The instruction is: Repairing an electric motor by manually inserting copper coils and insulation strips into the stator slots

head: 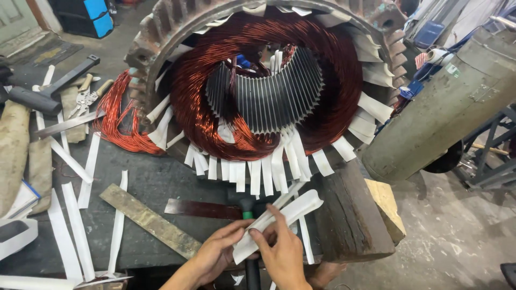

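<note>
Both my hands hold one folded white insulation paper strip (290, 210) low in the middle of the head view. My left hand (217, 252) pinches its lower end. My right hand (282, 249) presses fingers along its middle. Just beyond stands a large rusty motor stator (161, 32) lying on its side, packed with copper windings (344, 96) and with several white paper strips (252, 174) sticking out of its slots. A green-collared tool handle (247, 210) lies under the held strip.
Loose white strips (75, 225) litter the dark bench on the left, with a wooden slat (148, 220), a copper wire bundle (115, 121), a mallet (45, 94) and pliers (86, 96). A wooden block (352, 215) props the stator. A grey cylinder (451, 102) stands right.
</note>
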